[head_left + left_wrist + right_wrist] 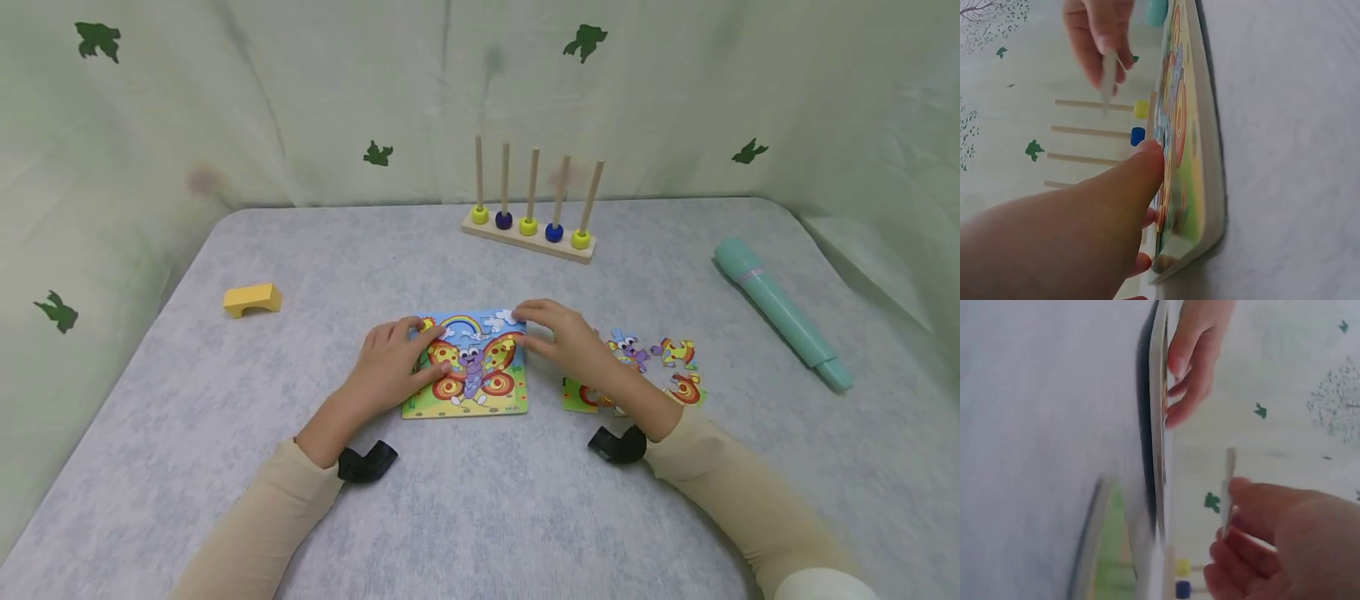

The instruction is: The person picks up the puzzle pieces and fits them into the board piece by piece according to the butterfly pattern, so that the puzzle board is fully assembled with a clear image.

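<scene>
A butterfly jigsaw puzzle point(472, 400) lies on the table in front of the person. The left hand point(386, 367) rests on its left part, with the thumb and fingertips touching the picture. At the puzzle's upper right is the right hand point(566, 337). It pinches a thin puzzle piece point(1227, 494) between thumb and fingers, edge-on in both wrist views and held above the board. The printed side of this piece cannot be made out. More loose butterfly pieces point(678, 353) lie to the right, partly hidden under the right forearm.
A wooden peg stand point(528, 240) with beads on its pegs is at the back. A yellow arch block point(252, 299) lies at the left, a teal microphone-shaped toy point(783, 312) at the right. Black wrist cameras point(367, 462) sit by both wrists. A pale curtain point(322, 92) hangs behind the table.
</scene>
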{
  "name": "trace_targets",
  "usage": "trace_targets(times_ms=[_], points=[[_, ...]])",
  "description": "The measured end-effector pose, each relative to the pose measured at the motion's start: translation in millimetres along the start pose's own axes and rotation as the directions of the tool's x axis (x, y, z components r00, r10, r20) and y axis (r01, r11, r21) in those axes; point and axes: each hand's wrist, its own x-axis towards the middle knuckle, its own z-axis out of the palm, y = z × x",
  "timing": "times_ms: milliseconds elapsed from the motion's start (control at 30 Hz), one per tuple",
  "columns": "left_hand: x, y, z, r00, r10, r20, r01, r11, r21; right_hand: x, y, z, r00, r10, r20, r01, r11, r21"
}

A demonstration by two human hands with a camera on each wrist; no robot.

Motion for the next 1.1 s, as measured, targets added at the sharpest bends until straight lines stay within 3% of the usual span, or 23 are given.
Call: trace_targets(times_ms=[267,467,667,833,967,1100], points=[[2.1,0.3,3.6,0.999,-0.001,-0.042,-0.001,0.999,-0.048,11.1,18,18,0.995,0.08,0.058,-0.08,0.997,-0.005],[3.5,1.2,5.3,0.998,-0.007,-0.055,0.003,0.997,-0.073,16.3,20,21,0.991,0.102,0.092,-0.101,0.995,-0.014],[6.2,4.7,7.3,0.994,0.071,-0.086,-0.08,0.991,-0.104,20.3,19,22,0.987,0.109,0.12,-0.106,0.994,-0.03],[8.8,9.3,9.7,0.981,0.192,-0.023,-0.193,0.975,-0.11,23.3,19,24,0.986,0.105,0.133,-0.099,0.994,-0.051],[10.0,13.8,9.3,0.977,0.209,0.036,-0.205,0.975,-0.083,25.5,16,25,0.984,0.11,0.143,-0.098,0.992,-0.085],[13.0,17.4,8.2,0.978,0.2,0.057,-0.199,0.98,-0.024,27.4,13,25,0.979,0.122,0.164,-0.104,0.988,-0.115]])
